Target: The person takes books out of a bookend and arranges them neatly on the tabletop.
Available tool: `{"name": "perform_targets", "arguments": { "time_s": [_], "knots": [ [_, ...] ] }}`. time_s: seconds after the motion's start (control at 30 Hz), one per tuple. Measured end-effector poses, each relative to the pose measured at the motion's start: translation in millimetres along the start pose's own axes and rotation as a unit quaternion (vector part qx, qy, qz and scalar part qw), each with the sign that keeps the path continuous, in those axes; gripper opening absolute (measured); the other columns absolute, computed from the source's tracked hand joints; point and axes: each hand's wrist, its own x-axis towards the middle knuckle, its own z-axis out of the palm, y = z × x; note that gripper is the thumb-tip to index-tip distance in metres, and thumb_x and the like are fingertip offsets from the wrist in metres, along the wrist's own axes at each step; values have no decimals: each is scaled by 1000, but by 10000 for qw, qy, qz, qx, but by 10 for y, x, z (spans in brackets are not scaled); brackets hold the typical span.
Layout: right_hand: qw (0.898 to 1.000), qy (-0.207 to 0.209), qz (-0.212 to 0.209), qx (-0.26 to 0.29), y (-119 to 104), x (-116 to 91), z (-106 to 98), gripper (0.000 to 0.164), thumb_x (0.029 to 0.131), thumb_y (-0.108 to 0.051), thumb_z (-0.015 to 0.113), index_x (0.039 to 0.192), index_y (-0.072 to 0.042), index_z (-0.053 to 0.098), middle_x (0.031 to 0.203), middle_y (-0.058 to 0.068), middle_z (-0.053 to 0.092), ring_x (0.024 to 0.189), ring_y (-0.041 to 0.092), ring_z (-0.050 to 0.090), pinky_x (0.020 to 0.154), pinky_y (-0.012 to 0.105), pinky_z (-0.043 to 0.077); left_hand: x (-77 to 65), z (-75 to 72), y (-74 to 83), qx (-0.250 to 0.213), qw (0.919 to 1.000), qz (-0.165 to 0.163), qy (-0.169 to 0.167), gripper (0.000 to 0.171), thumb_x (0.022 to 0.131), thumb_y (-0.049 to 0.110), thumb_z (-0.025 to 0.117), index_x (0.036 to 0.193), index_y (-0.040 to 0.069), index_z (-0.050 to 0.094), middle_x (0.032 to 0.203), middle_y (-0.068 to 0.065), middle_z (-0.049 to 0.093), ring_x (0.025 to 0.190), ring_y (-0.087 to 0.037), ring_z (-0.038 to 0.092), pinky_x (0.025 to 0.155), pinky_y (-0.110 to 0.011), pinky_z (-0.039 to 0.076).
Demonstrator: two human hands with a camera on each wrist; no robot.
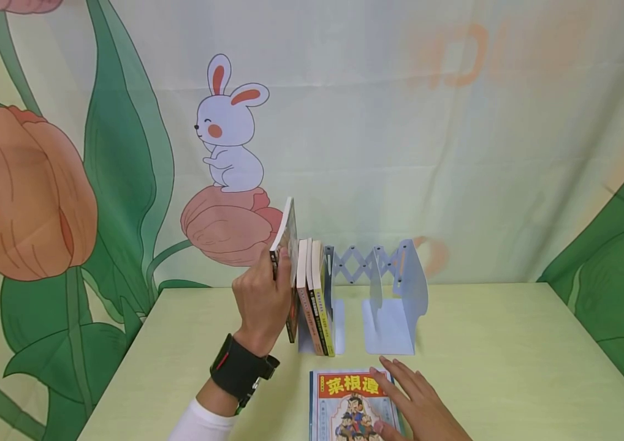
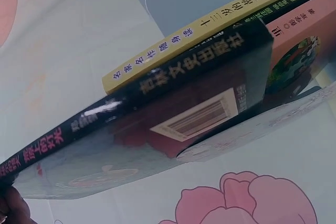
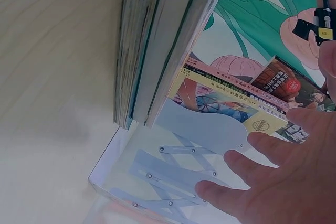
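My left hand [image 1: 261, 297] grips a dark-spined book [image 1: 289, 229] by its spine, thumb on one side. That book stands tilted at the left of the upright books [image 1: 312, 300]; in the left wrist view its dark spine [image 2: 126, 103] overlaps their yellow, dark and pink spines. The row leans against a divider of a pale blue expandable bookend rack [image 1: 415, 282]. My right hand [image 1: 419, 398], fingers spread, hovers by a flat-lying book [image 1: 339, 404] with a red title band and cartoon figures. The right wrist view shows this hand [image 3: 289, 166] holding nothing.
In the right wrist view, a stack of thick books [image 3: 157, 51] lies close to the rack. Crossed metal links [image 1: 352, 264] join the rack's dividers. Behind the pale yellow table [image 1: 510, 355] hangs a curtain [image 1: 339, 153] printed with a rabbit and tulips.
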Motion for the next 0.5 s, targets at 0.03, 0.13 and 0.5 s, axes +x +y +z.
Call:
{"name": "perform_targets", "arguments": {
  "time_s": [0.03,0.13,0.5],
  "knots": [
    [10000,-20,5,30,-2,0,1,67,89,-47,66,150,-31,41,154,3,44,139,29,43,103,62,40,3,-3,1,-2,10000,9,6,21,99,16,53,91,-1,62,50,-4,42,41,-8,25,43,-21,16],
    [9999,-89,18,127,-11,1,3,67,90,-46,65,151,-31,40,154,3,43,139,30,42,102,63,39,15,-12,4,-16,9999,68,76,22,99,17,53,94,-2,63,49,-3,42,41,-7,25,44,-21,16],
    [9988,-301,161,354,-26,31,2,66,91,-47,63,150,-29,41,155,5,41,140,31,40,105,65,35,104,-83,49,-167,9993,174,291,44,105,34,40,86,-1,60,48,-2,39,38,-11,29,43,-21,16]
  ]
}}
